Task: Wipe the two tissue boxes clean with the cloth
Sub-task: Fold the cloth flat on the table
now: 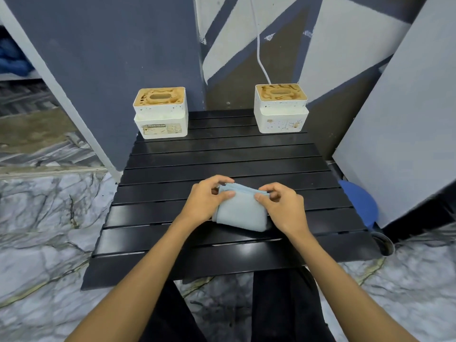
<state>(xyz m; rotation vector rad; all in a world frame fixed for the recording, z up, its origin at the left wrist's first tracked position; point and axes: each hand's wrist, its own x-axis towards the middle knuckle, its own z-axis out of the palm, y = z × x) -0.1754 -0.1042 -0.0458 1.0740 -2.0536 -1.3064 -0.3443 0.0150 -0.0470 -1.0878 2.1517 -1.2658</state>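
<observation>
Two white tissue boxes with stained wooden lids stand at the far edge of a black slatted table: the left tissue box and the right tissue box. Both show brown smears on top and specks on their sides. A folded light blue cloth lies on the table's middle, nearer to me. My left hand pinches the cloth's far left corner, and my right hand pinches its far right corner. Both hands are well short of the boxes.
A white cable hangs down the painted wall behind the right box. A blue round object sits beside the table's right edge, next to a leaning grey panel. Marble-patterned floor surrounds the table.
</observation>
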